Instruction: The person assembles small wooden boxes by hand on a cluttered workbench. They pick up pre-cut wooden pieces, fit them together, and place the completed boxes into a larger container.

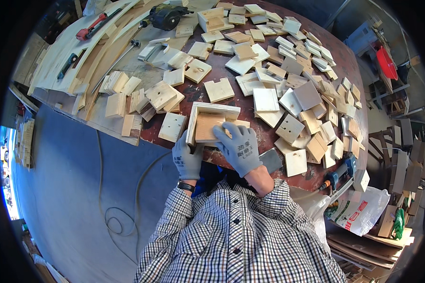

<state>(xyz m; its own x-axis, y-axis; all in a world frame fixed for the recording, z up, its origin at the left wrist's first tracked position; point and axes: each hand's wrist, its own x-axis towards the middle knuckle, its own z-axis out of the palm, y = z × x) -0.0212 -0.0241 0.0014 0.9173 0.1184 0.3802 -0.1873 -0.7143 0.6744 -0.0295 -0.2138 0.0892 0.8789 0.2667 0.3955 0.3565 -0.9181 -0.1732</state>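
Observation:
At the near edge of the table, two pale boards form an L-shaped wooden corner [218, 109], with a browner wooden block [208, 126] set inside the angle. My left hand [187, 159], in a grey glove, grips the left board from below; its thumb is partly hidden. My right hand [241, 147], also gloved in grey, bends its fingers over the right end of the block and holds it against the boards. A notched board [219, 90] lies just beyond the corner. To the left of my left hand is a flat board with small holes [172, 127].
Many loose wood pieces [266, 100] cover the dark red table [200, 96]. A blue power tool [343, 170] sits at the right edge; a dark power tool [166, 17] lies at the back. A hose [138, 188] trails across the floor, left. A white bag [359, 210] stands right.

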